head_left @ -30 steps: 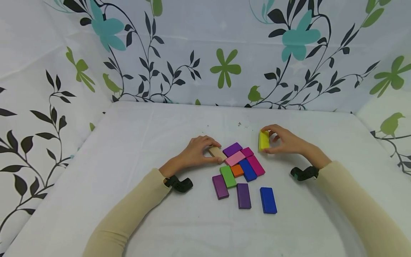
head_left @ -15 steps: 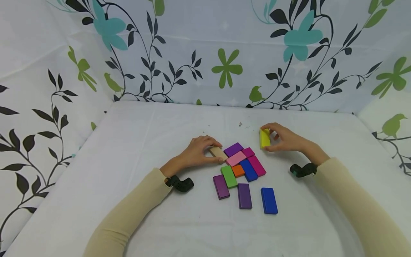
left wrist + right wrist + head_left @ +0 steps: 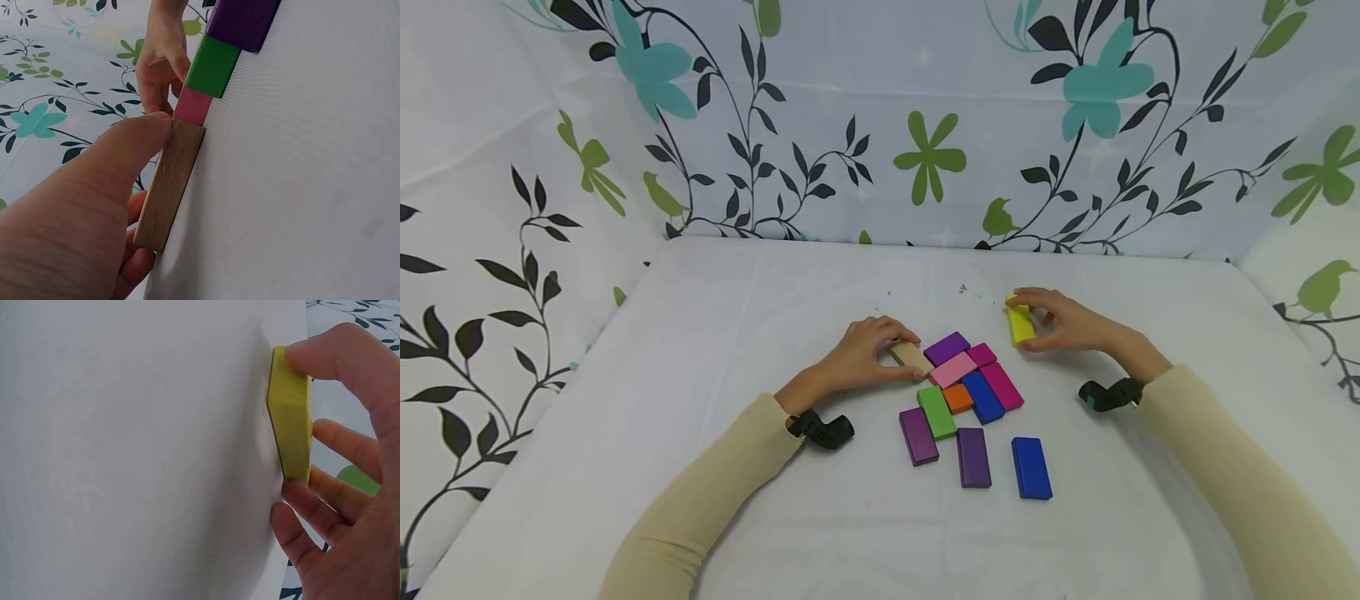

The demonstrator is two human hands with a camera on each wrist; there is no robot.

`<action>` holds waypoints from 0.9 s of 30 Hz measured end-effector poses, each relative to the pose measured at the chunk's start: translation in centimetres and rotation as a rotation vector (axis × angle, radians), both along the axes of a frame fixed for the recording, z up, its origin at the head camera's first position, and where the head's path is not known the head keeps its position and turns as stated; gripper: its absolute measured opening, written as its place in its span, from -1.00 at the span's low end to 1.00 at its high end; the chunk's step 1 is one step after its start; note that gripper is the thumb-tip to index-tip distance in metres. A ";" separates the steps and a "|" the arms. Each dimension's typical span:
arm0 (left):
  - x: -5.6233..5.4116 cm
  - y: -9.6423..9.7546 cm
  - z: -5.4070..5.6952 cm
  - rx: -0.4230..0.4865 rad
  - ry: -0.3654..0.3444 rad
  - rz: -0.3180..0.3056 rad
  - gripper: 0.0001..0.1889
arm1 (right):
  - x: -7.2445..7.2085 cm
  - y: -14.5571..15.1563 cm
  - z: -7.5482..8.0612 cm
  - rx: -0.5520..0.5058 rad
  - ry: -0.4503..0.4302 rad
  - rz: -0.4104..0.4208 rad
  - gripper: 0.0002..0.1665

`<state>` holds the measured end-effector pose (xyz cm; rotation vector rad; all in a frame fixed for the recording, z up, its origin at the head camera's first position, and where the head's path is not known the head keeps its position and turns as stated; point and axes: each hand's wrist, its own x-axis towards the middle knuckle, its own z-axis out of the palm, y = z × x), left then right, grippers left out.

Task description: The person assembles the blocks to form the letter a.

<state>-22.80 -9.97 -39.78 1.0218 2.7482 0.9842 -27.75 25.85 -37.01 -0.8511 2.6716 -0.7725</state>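
My left hand (image 3: 861, 354) grips a plain wooden block (image 3: 911, 357) between thumb and fingers, at the left end of a cluster of coloured blocks. In the left wrist view that wooden block (image 3: 169, 187) lies flat on the cloth, its end close to a pink block (image 3: 193, 106). Apart from the cluster, to the upper right, my right hand (image 3: 1075, 323) pinches a yellow block (image 3: 1020, 325) by its two ends. Seen from the right wrist, the thumb is on one end of the yellow block (image 3: 291, 419) and fingertips are at the other.
The cluster includes a violet block (image 3: 947, 347), a magenta block (image 3: 1002, 387), a blue block (image 3: 982, 397), an orange block (image 3: 957, 398) and a green block (image 3: 936, 412). Nearer lie purple blocks (image 3: 974, 457) and a separate blue block (image 3: 1032, 468). A patterned cloth (image 3: 850, 83) hangs behind.
The yellow block has turned slightly and shifted a little away from me with my right hand. My left hand and the other blocks keep their places.
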 end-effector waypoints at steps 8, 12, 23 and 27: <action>0.0 0.1 -0.1 -0.003 -0.005 0.002 -0.50 | 0.2 0.2 -0.1 -0.024 0.002 -0.002 -0.22; -0.1 0.1 -0.2 -0.009 -0.009 0.007 -0.50 | 0.3 0.3 -0.1 -0.062 -0.001 -0.018 -0.19; 0.0 0.2 -0.1 -0.008 -0.006 0.010 -0.51 | 1.3 0.4 0.2 -0.135 -0.023 -0.066 -0.22; 0.0 0.2 0.0 0.001 -0.001 0.008 -0.51 | 1.6 0.3 0.4 -0.130 -0.010 -0.081 -0.23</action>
